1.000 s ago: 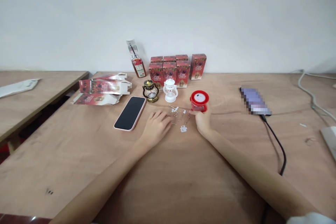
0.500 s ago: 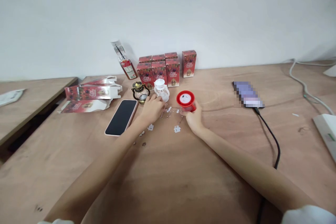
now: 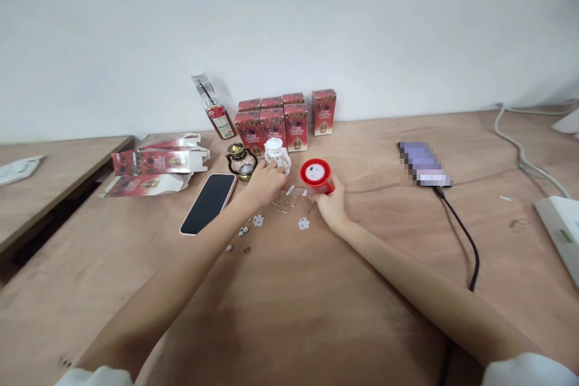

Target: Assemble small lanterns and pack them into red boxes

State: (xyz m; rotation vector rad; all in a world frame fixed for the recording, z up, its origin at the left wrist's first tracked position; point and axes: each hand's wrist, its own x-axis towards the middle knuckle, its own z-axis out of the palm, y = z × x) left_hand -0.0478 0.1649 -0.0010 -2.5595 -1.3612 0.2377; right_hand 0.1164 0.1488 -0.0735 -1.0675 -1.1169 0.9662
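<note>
At the middle of the wooden table [image 3: 289, 313], the right hand [image 3: 332, 208] has its fingers closed around a red miniature lantern [image 3: 315, 174], whose round underside, a white disc inside a red ring, is turned up towards the camera. The left hand [image 3: 268, 186] is in front of a white miniature lantern [image 3: 274, 148], its curled fingertips overlapping the lantern's lower part; whether they grip it, touch it or close on something smaller cannot be told. Just left of the white lantern stands a bronze-and-black miniature lantern [image 3: 242, 163], upright. Between the two hands lie thin bent wires [image 3: 286, 204] with small white pieces among them, and nearer the person are a notched white tab [image 3: 304, 224], a second white tab [image 3: 257, 221] and a few small round pieces [image 3: 244, 230] beside the left forearm. A dark-screened phone in a pink case [image 3: 208, 204] lies to the left of that forearm, with opened red cartons [image 3: 156, 163] beyond it. Behind the lanterns, six red printed boxes [image 3: 272, 126] stand in two rows, and a single red box [image 3: 324, 111] stands apart to their right. A labelled bottle [image 3: 220, 120] leans left of the boxes. On the right, a phone with a blurred-out screen [image 3: 425, 164] is plugged into a black cable [image 3: 468, 241].
</note>
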